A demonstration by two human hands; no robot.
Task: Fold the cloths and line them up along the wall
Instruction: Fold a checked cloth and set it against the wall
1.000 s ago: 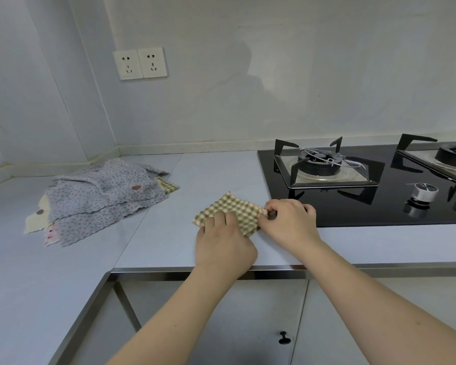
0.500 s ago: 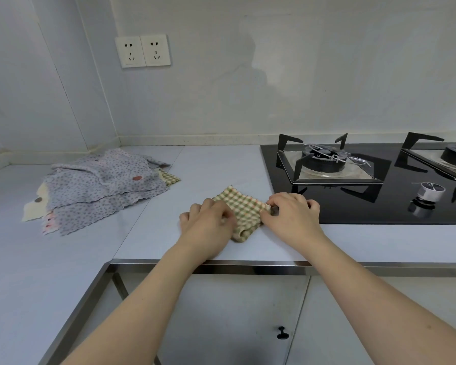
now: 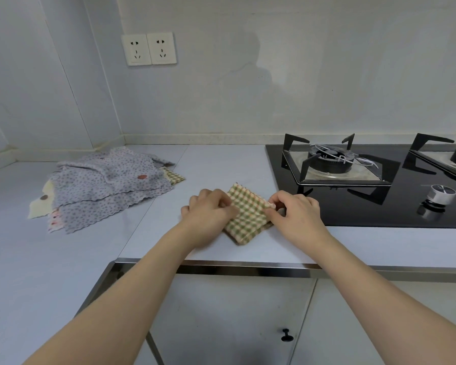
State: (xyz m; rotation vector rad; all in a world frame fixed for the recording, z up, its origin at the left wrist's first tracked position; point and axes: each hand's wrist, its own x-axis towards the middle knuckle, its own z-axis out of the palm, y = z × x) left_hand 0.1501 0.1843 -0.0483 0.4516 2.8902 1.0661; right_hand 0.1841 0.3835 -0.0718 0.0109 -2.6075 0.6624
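A small green-and-cream checked cloth (image 3: 248, 214), folded into a compact diamond shape, lies on the pale countertop (image 3: 221, 164) near its front edge. My left hand (image 3: 209, 210) grips the cloth's left corner with curled fingers. My right hand (image 3: 295, 212) pinches its right corner between thumb and fingers. A loose pile of unfolded grey dotted cloths (image 3: 108, 183) lies to the left near the corner, with a cream cloth (image 3: 41, 206) and another checked cloth (image 3: 174, 176) peeking out from under it.
A black glass gas hob (image 3: 358, 206) with metal pan supports (image 3: 334, 164) and a round knob (image 3: 438, 194) fills the counter's right side, close to my right hand. Two wall sockets (image 3: 149, 48) sit above. Cabinet doors with a small black knob (image 3: 287, 335) are below the counter edge.
My left hand slid from flat on top of the cloth to its left corner and curled round it. The cloth has gone from a wider rectangle to a smaller folded diamond.
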